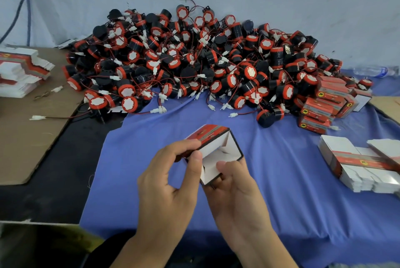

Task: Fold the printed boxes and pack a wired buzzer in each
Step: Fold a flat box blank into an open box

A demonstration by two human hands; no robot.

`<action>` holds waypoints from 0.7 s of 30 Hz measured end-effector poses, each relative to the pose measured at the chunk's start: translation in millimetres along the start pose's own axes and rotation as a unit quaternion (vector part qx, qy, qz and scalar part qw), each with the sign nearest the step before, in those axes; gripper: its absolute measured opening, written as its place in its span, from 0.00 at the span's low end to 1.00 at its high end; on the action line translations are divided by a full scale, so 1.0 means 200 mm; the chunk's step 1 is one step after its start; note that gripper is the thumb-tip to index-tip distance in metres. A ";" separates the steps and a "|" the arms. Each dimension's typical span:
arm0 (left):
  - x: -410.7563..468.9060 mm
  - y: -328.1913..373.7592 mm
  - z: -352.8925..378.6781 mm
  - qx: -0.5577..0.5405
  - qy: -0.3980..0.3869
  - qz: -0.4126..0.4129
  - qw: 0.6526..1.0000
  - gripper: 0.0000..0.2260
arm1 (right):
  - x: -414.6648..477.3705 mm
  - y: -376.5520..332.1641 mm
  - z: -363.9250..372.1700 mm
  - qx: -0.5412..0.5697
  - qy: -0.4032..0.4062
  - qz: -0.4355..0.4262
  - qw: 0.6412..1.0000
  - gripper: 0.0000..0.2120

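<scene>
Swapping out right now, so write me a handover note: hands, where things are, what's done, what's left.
Left hand pinches the half-folded box at its side; right hand holds it from below, thumb on a white flap. The box is open and no buzzer shows inside.
Buzzer pile lies behind on the blue cloth; flat boxes are stacked at right, a second stack at far left.
Done: several closed boxes heaped at the pile's right end.
Left: finish this box, put in a buzzer, close it, repeat.
</scene>
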State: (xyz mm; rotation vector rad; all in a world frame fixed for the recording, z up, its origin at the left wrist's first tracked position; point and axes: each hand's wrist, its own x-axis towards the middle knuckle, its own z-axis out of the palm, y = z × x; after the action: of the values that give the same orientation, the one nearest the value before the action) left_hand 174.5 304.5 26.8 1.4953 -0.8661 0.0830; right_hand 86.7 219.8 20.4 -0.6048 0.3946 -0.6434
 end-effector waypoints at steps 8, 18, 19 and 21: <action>0.00 0.01 -0.01 0.057 -0.091 -0.024 0.994 0.09 | 0.02 0.02 -0.07 -0.077 0.019 -0.016 0.997 0.30; -0.05 -0.03 0.02 0.113 -0.120 -0.083 0.983 0.20 | 0.01 0.01 -0.16 -0.125 -0.035 -0.013 0.991 0.39; -0.05 -0.03 0.02 0.110 -0.131 -0.092 0.981 0.21 | 0.02 0.00 -0.17 -0.133 -0.044 -0.016 0.990 0.40; -0.03 -0.02 0.00 0.097 -0.168 -0.108 0.975 0.20 | 0.02 -0.02 -0.19 -0.146 -0.055 -0.022 0.988 0.39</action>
State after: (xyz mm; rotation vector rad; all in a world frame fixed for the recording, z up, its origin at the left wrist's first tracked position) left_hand 172.3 306.3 19.4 1.8117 -0.9788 -0.2596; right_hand 69.0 199.7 -6.7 -0.9263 0.3763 -0.5950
